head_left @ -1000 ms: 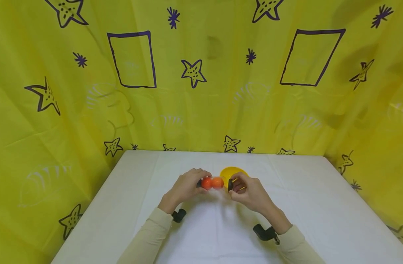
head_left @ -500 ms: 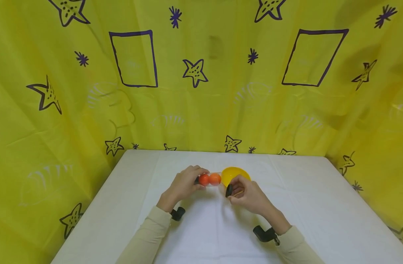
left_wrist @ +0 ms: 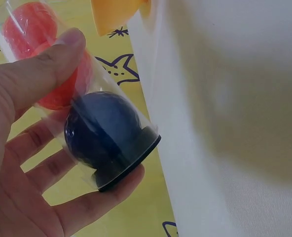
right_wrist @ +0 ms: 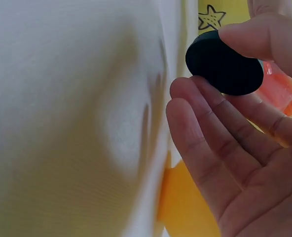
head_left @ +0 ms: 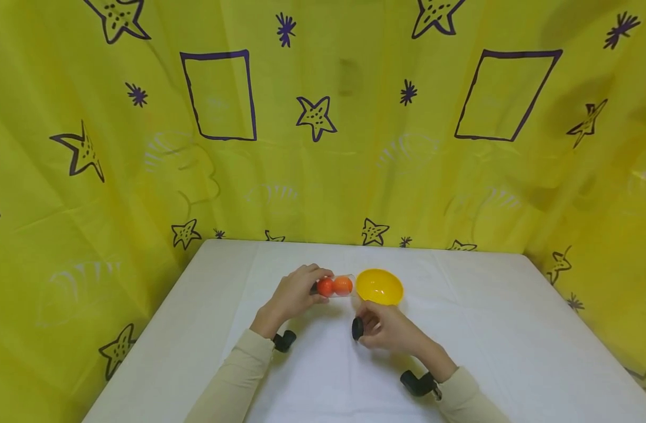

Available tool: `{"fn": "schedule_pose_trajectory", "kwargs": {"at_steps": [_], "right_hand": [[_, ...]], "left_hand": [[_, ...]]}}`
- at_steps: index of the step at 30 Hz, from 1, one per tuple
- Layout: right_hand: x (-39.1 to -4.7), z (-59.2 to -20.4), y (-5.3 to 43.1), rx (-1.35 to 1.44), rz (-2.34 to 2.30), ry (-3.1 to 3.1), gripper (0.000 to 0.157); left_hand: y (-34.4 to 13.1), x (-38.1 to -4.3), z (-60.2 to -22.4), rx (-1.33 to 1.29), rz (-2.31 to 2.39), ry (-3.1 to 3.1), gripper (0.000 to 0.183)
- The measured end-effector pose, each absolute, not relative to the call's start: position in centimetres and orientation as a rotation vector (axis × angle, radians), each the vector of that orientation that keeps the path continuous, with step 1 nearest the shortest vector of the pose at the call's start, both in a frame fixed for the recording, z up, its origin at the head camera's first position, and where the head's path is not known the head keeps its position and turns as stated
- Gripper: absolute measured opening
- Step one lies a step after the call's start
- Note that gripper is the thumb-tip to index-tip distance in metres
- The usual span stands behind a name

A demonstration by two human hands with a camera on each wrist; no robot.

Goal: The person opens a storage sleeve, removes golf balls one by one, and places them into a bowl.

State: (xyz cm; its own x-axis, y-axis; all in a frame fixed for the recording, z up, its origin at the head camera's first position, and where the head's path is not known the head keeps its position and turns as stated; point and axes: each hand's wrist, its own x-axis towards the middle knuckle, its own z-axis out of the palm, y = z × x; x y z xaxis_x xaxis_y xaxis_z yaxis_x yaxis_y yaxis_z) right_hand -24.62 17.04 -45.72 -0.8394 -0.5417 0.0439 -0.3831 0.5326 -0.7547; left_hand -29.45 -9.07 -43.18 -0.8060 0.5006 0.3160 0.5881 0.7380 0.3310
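Observation:
My left hand [head_left: 295, 292] holds a clear plastic tube [left_wrist: 99, 81] lying roughly level above the table. An orange ball [head_left: 344, 285] sits toward its right end, which has no cap on it. Beside that is a red ball [head_left: 325, 287]. A dark blue ball [left_wrist: 101, 129] rests against a black end cap [left_wrist: 128, 165] at the other end, near my palm. With thumb and fingers, my right hand [head_left: 390, 330] pinches a loose round black cap [right_wrist: 225, 64], apart from the tube and nearer to me. A yellow bowl [head_left: 380, 288] stands just right of the tube's uncapped end.
A white cloth covers the table [head_left: 486, 329]. Yellow curtain [head_left: 280, 164] with stars and squares hangs behind and at both sides. Dark camera mounts [head_left: 419, 383] sit at both wrists.
My right hand has drawn the black cap back toward me, away from the tube's end, uncovering more of the bowl. My left hand and the tube have shifted only slightly.

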Motion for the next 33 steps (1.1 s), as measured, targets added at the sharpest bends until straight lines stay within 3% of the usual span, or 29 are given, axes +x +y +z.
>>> {"fn": "schedule_pose_trajectory", "kwargs": {"at_steps": [33], "right_hand": [[-24.7, -46.64, 17.62, -0.82, -1.063, 2.602, 0.037]], "left_hand": [[-8.99, -29.62, -43.51, -0.832, -0.667, -2.724, 0.052]]}}
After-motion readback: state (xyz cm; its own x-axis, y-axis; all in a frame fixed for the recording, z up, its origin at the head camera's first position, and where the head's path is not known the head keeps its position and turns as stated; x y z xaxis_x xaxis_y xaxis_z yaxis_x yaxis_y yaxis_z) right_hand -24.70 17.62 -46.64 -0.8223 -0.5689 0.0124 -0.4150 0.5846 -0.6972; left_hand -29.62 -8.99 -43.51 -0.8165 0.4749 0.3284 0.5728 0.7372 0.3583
